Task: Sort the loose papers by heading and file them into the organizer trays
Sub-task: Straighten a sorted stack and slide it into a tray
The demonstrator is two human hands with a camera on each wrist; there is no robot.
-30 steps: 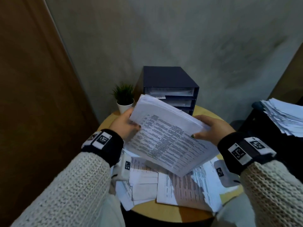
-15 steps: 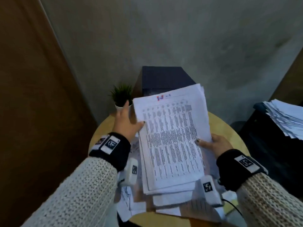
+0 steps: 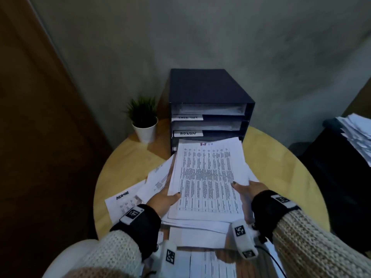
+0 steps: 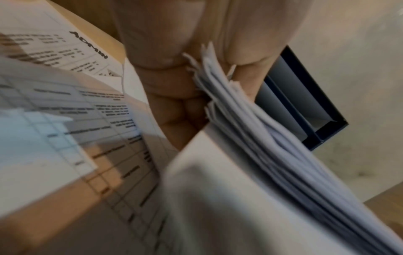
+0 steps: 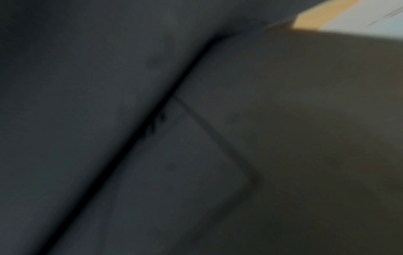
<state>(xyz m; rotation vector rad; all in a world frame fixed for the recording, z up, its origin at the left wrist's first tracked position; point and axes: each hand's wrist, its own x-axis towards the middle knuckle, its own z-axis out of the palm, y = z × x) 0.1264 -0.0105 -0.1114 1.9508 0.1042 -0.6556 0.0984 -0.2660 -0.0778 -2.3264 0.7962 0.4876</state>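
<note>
You have a thick stack of papers lying nearly flat, its top sheet printed with a dense table under a small red heading, its far edge at the mouth of the bottom tray of the organizer. That dark, box-shaped organizer stands upright at the far side, with three stacked trays; the upper two hold white sheets, and one white label reads ADMIN. Loose papers lie fanned out to the left and near you, one headed ADMIN.
</note>
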